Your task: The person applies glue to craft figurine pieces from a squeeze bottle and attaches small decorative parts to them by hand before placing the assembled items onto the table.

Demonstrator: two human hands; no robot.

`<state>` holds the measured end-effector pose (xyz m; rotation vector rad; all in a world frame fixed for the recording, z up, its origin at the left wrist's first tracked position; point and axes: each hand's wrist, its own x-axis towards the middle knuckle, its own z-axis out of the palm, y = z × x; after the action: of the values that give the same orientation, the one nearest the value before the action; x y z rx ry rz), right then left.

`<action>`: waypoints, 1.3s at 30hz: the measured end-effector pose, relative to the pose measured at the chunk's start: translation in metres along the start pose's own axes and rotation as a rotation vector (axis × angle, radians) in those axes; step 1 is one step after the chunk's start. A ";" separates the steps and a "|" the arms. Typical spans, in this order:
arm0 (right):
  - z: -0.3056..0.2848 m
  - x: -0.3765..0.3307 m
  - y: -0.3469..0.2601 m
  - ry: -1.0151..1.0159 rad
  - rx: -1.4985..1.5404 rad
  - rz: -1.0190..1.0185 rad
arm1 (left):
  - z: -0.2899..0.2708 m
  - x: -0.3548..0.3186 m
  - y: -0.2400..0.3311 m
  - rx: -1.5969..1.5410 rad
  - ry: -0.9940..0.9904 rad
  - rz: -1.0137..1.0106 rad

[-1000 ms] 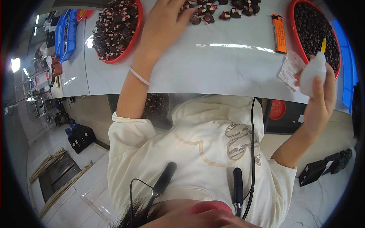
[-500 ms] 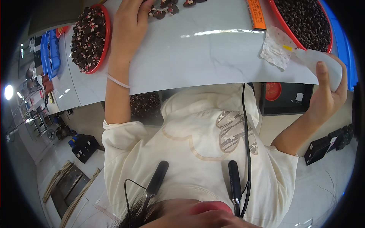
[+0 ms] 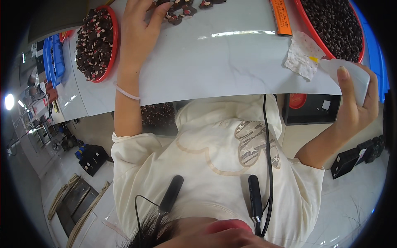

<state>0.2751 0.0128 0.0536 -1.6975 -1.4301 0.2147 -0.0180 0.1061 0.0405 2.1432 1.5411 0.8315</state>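
My left hand (image 3: 140, 27) is over the far left of the white table, thumb spread away from the fingers and no held thing showing. Its fingertips run close to the picture's top edge. Beside its thumb lie small dark pieces with red and pale parts (image 3: 182, 10); their kind is unclear. At the right, my right hand (image 3: 357, 99) is closed around a white translucent squeeze bottle (image 3: 355, 80). The bottle's tapered end, near a yellow tip (image 3: 314, 59), points left over a crumpled, spotted white tissue (image 3: 300, 56).
A red basin (image 3: 114, 45) heaped with dark, red and pale pieces stands left of my left arm. Another red basin (image 3: 316, 41) of glossy dark pieces is at the far right, by a blue tray (image 3: 374, 53). An orange box (image 3: 282, 18) lies near it. Below the table edge is a black tray (image 3: 312, 115).
My left thumb has spread further from the fingers, showing more of the dark pieces. My right hand has tilted the bottle slightly more upright. The view has shifted a little.
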 end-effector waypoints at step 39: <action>0.042 0.002 -0.009 -0.490 0.653 -0.155 | 0.029 -0.093 0.012 -1.278 -0.045 -0.230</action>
<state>0.2432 0.0350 0.0358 -1.0256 -1.5931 0.9508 -0.0115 0.0155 0.0037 1.0083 0.7691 1.1950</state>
